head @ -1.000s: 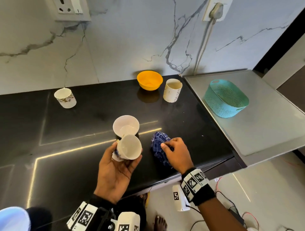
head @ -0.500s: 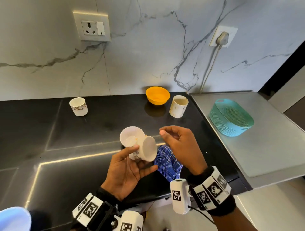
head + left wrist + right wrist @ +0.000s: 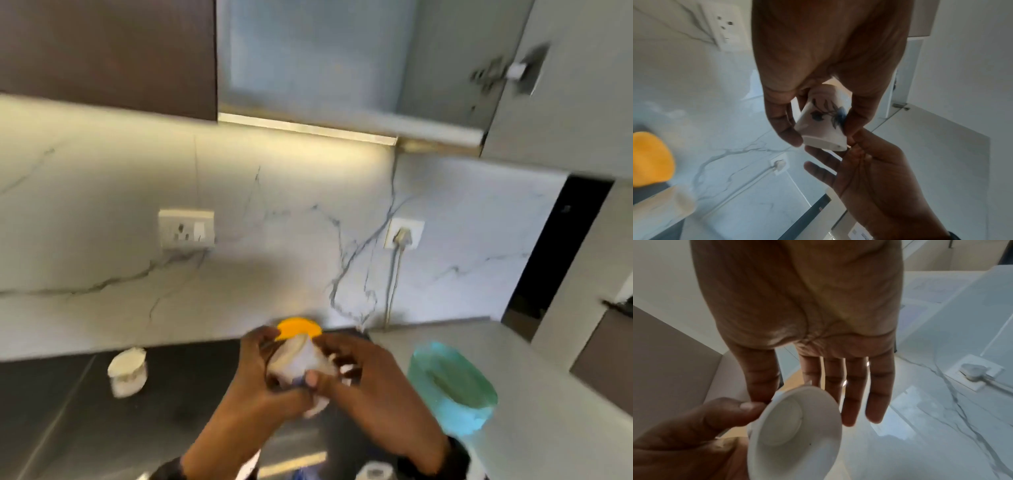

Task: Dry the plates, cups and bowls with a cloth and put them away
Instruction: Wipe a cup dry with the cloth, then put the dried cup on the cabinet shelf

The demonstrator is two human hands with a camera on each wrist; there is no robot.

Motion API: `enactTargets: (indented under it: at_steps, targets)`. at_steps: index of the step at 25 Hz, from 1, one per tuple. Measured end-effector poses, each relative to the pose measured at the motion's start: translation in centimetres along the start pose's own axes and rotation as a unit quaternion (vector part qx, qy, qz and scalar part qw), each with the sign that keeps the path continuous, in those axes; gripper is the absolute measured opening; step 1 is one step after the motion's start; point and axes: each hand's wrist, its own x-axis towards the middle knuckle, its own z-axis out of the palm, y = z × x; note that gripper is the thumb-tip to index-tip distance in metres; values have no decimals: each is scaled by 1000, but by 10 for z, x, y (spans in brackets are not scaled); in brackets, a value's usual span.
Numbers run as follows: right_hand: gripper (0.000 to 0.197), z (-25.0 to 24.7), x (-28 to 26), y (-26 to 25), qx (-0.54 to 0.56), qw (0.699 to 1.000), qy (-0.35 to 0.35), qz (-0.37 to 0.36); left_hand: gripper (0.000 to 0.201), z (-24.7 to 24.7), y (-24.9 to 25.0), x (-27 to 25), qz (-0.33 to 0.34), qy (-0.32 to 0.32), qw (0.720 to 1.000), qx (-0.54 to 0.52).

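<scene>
A white marbled wall (image 3: 308,274) with two sockets rises behind a dark bench (image 3: 68,411), and cupboards (image 3: 102,51) hang above it; the head view is blurred.

Above the bench's near part, the left hand (image 3: 253,380) grips a small white cup (image 3: 298,359) painted with a dark blue flower. In the left wrist view the thumb and fingers (image 3: 783,120) curl round the cup's (image 3: 822,123) side, so this grip is closed on the cup, which lies tilted on its side in the air, touching no surface.

The right hand (image 3: 363,380) comes in from the cup's other side. In the right wrist view its fingers (image 3: 877,394) are nearly straight and spread behind the cup's (image 3: 795,431) open rim, so this grip is open; the head view shows its thumb at the cup's lower edge, but the blur hides whether it presses there.

Just beyond the gripped cup, against the wall, sits an orange bowl (image 3: 298,327). Well to the left of the grip stands a second patterned cup (image 3: 127,371) on the bench. To the right of the grip, on a pale grey surface (image 3: 513,342) adjoining the bench, rests a teal basket (image 3: 452,387). In the left wrist view a cream cup (image 3: 663,203) shows beside the orange bowl (image 3: 651,159).
</scene>
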Motion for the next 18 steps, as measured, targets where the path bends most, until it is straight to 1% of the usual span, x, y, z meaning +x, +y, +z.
enactTargets:
  at_steps: [2,3,6,7,9,11,12,15,18]
  targets:
    - [56,-28,13,-17,20,999,24,-41,112,11,30,22,36,-36,997,58]
    - [62,-42,20,-26,22,997,32,-60,117,16,47,30,55,-52,994,84]
    - [69,-81,34,-55,48,991,66,-109,107,35,96,47,97,-88,984,117]
    - [68,-89,37,-62,67,987,86,-122,110,42,109,49,105,-100,981,130]
    - [69,-106,42,-79,97,974,134,-158,115,62,136,53,146,-116,971,147]
    - [72,-124,51,-94,111,960,168,-193,110,81,161,62,185,-126,962,155]
    - [72,-134,57,-99,112,955,182,-208,105,90,171,68,203,-120,959,158]
    - [68,-164,77,-111,95,943,209,-240,85,115,198,94,263,-78,945,176]
    - [66,-189,96,-119,71,938,232,-246,75,135,213,119,295,-41,936,189]
